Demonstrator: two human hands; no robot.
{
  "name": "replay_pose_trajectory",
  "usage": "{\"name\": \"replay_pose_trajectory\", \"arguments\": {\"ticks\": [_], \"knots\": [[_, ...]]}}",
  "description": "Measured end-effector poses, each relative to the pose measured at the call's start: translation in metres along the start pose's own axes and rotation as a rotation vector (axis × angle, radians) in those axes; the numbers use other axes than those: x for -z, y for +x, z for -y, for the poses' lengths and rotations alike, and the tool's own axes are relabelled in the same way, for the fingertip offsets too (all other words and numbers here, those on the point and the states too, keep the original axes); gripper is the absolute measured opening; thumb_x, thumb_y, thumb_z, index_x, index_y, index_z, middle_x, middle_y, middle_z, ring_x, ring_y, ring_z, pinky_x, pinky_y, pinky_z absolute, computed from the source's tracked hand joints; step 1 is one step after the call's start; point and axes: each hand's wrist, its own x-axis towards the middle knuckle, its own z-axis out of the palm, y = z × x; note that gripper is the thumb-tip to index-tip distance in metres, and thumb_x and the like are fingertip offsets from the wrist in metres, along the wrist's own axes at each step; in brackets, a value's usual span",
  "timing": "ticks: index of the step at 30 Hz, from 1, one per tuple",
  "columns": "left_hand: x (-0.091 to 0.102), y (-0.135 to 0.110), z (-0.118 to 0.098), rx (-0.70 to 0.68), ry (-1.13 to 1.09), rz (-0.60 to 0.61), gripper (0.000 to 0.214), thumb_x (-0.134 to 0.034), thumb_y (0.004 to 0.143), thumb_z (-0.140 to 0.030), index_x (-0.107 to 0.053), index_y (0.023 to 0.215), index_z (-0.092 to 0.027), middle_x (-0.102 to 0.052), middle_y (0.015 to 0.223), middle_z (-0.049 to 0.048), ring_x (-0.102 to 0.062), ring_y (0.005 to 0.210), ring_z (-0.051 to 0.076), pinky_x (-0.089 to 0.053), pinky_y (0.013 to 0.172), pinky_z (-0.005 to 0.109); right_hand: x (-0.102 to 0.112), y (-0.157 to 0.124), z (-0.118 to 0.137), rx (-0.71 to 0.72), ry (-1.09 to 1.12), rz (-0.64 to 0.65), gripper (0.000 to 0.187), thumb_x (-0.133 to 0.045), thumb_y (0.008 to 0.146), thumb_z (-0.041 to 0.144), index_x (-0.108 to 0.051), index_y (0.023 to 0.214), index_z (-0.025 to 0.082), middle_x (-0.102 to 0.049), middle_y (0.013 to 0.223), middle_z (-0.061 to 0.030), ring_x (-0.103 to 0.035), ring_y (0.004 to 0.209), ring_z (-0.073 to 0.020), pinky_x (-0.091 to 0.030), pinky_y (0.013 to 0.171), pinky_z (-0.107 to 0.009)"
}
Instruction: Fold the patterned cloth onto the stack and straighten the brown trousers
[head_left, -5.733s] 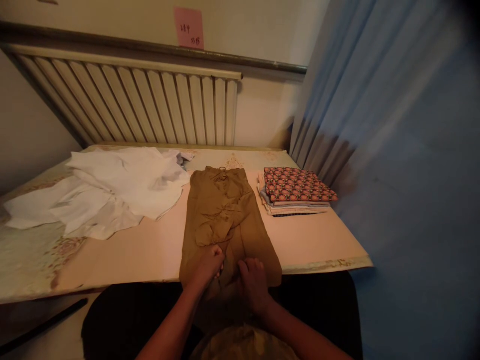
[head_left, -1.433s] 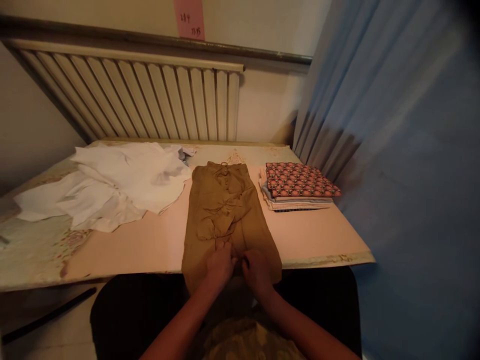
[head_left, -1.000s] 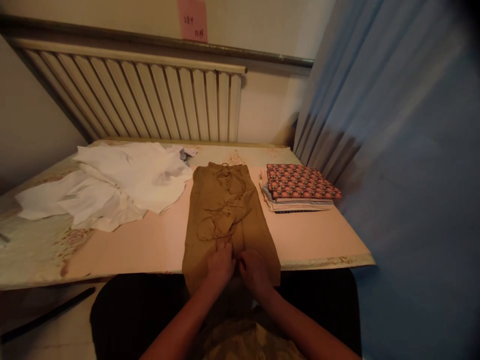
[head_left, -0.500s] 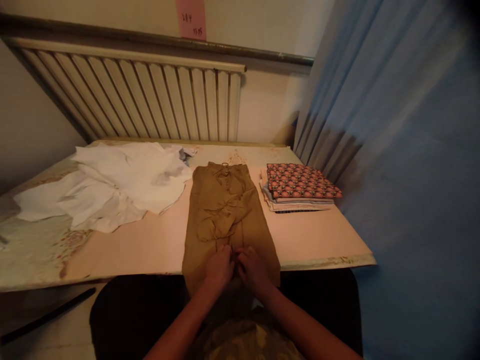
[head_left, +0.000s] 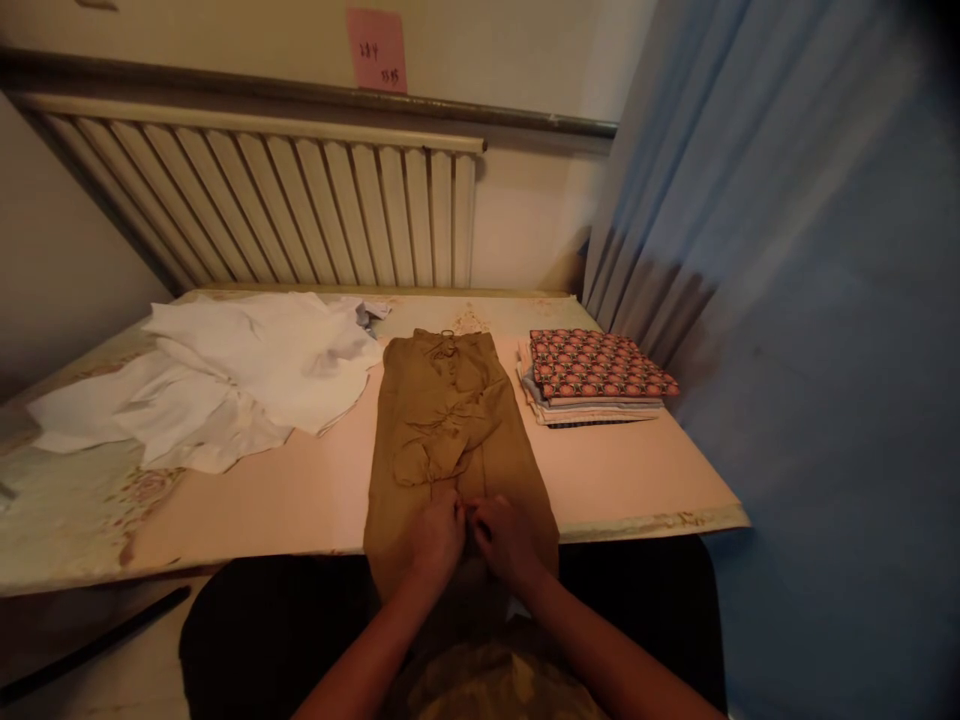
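Observation:
A brown garment lies lengthwise down the middle of the table, its near end hanging over the front edge. My left hand and my right hand sit side by side on that near end, fingers curled and pinching the cloth where the two hands meet. Creased folds of the garment bunch up just beyond my fingertips.
A heap of white cloth covers the table's left half. A stack of folded fabrics with a red patterned piece on top sits at the right. A radiator runs behind the table; a blue curtain hangs at the right.
My two hands have drawn closer together on the garment's near end, until their fingers meet at the middle. The garment and the piles have stayed put.

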Motion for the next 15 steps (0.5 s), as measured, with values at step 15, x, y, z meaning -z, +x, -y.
{"name": "replay_pose_trajectory", "arguments": {"ticks": [15], "knots": [[0.004, -0.0019, -0.0023, 0.011, 0.024, 0.042, 0.016, -0.043, 0.089, -0.023, -0.057, 0.097, -0.021, -0.068, 0.094, 0.0054, -0.063, 0.087, 0.02, -0.038, 0.069, 0.029, -0.0015, 0.0022, 0.0031, -0.031, -0.033, -0.017, 0.016, -0.051, 0.078, 0.005, -0.056, 0.078, 0.02, -0.062, 0.082, -0.0005, -0.05, 0.077, -0.0158, -0.034, 0.072, -0.027]]}}
